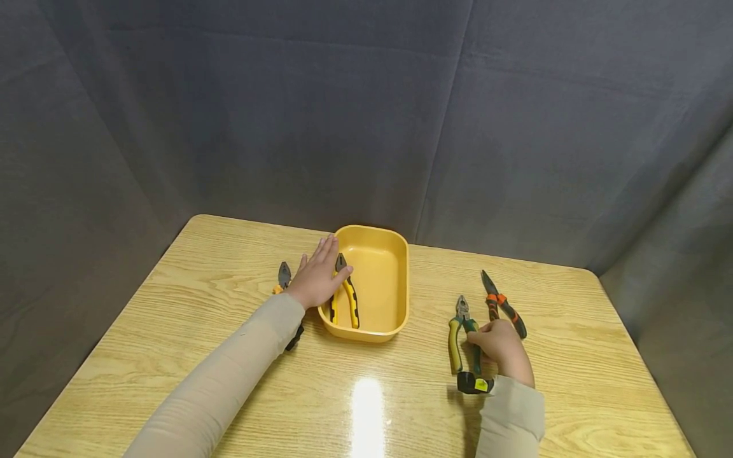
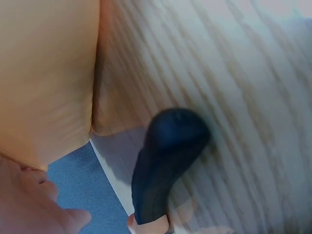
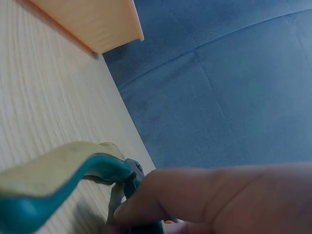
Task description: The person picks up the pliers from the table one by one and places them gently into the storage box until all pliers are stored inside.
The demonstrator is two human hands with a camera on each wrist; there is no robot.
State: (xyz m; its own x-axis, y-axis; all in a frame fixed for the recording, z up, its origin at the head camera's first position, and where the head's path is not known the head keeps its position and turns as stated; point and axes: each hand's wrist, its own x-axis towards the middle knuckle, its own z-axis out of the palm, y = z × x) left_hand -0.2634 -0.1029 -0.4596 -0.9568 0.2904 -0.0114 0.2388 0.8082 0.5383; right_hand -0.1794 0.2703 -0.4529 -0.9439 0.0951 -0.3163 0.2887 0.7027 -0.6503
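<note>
My left hand (image 1: 321, 277) lies across the left rim of a yellow plastic bin (image 1: 380, 280), fingers straight and thumb reaching inside. Beneath that thumb, yellow-and-black pliers (image 1: 354, 308) lie in the bin's left side. My right hand (image 1: 506, 346) pinches the green right handle of a pair of green-and-yellow combination pliers (image 1: 455, 350), whose jaws point away from me. In the right wrist view, thumb and finger meet on that handle, with the other handle (image 3: 53, 180) spread apart from it. Whether the pliers touch the table is unclear.
Orange-and-black long-nose pliers (image 1: 508, 313) lie just right of the green pair. Another pair of pliers (image 1: 284, 275) lies left of the bin, partly hidden by my left arm; its black handle end (image 2: 168, 156) shows in the left wrist view. A grey curtain (image 1: 321, 127) hangs behind the table.
</note>
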